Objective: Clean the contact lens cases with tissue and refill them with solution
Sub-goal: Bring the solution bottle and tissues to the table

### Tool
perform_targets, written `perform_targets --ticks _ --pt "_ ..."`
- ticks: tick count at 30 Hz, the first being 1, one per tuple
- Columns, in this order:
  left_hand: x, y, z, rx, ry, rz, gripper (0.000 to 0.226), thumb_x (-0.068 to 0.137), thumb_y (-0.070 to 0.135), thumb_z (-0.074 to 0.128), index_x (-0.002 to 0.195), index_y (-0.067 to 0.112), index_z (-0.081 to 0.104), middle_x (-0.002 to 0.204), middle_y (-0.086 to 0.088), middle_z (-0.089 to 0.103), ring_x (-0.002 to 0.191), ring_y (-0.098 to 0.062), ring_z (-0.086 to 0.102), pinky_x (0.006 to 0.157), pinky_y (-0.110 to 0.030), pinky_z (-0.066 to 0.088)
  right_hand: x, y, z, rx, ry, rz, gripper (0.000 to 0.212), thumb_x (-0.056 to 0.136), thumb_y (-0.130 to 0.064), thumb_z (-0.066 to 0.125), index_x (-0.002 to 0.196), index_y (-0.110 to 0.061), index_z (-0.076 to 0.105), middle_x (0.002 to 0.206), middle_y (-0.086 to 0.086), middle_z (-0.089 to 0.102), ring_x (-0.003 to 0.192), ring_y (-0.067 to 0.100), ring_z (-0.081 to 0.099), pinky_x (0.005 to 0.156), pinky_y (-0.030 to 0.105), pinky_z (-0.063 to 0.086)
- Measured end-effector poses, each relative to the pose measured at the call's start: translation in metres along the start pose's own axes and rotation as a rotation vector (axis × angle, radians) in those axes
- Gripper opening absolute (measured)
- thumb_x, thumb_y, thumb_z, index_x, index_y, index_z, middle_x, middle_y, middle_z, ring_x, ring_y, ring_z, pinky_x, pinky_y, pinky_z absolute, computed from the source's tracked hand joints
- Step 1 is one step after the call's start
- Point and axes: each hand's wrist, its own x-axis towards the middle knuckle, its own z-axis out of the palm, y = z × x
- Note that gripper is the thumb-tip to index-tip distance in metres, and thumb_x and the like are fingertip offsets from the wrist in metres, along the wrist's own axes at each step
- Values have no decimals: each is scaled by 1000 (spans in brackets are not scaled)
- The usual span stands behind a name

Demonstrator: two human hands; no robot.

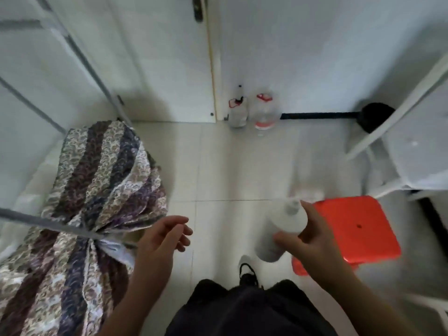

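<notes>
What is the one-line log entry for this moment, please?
right hand: grips white bottle | left hand: empty, fingers relaxed | lens cases: unseen

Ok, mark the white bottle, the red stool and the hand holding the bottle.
white bottle [288, 218]: head view, upper body below the cap.
red stool [358, 226]: head view, seat top.
right hand [312, 241]: head view, back of hand.

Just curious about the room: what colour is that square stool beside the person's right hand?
Bright orange-red, seen in the head view: the stool.

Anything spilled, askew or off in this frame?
No spill visible. The right hand grips a white bottle, tilted; the frame is blurred. No lens cases or tissue in view. The left hand holds nothing.
</notes>
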Motion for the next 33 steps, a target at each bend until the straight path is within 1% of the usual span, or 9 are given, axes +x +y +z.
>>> perform_targets --ticks 2,6,9,11,14,18,23,28,33 --pt "9 1 9 42 -114 1 27 99 2 55 92 19 74 82 -11 72 68 -22 63 61 -29 54 -22 3 -9 21 120 5 56 61 -38 80 114 -26 65 96 -5 70 87 8 69 71 23 55" --pt "16 2 35 115 -323 -4 24 97 8 55 92 23 74 84 -9 72 71 -24 64 64 -32 53 -78 7 -27 88 366 16 44 63 -34 77 106 -36 68 93 -7 70 84 5 67 69 22 55" --pt "14 4 64 155 -460 -9 21 89 20 54 91 25 75 85 -10 72 70 -22 64 67 -37 51 -121 16 -44 77 530 56 44 66 -30 78 108 -37 68 100 -1 71 94 20 68 78 39 58" --pt "8 4 88 177 -562 8 23 93 15 54 92 25 75 85 -10 72 69 -21 64 67 -38 51 -149 21 -56 96 650 72 44 68 -29 77 110 -37 67 105 2 71 98 25 68 83 45 59" --pt "-6 6 129 218 -697 30 32 99 3 52 92 23 75 84 -10 72 69 -21 64 67 -40 51 -188 26 -72 110 804 74 43 66 -38 77 106 -49 68 106 -2 72 98 18 70 81 38 61" --pt "-34 12 190 246 -838 50 22 89 19 54 92 24 75 85 -12 72 70 -22 64 67 -37 52 -232 39 -109 159 977 69 36 72 -29 73 102 -48 69 102 -4 71 95 15 70 77 34 57" --pt "-72 10 270 284 -910 96 37 100 -2 49 91 23 75 83 -11 72 68 -22 64 67 -41 51 -281 57 -172 182 1076 44 36 75 -32 74 109 -38 68 102 -2 71 96 17 69 74 30 55" --pt "-125 14 359 285 -922 136 35 100 -3 48 92 18 74 82 -13 71 69 -25 64 67 -42 51 -330 70 -247 215 1114 47 48 68 -47 76 114 -40 67 108 -4 70 100 15 69 80 31 55" --pt "-169 13 432 276 -967 149 34 100 -3 48 93 19 73 81 -14 71 70 -26 65 67 -39 53 -361 78 -306 213 1123 70 51 67 -47 78 116 -41 66 110 -6 70 101 13 68 82 32 55"
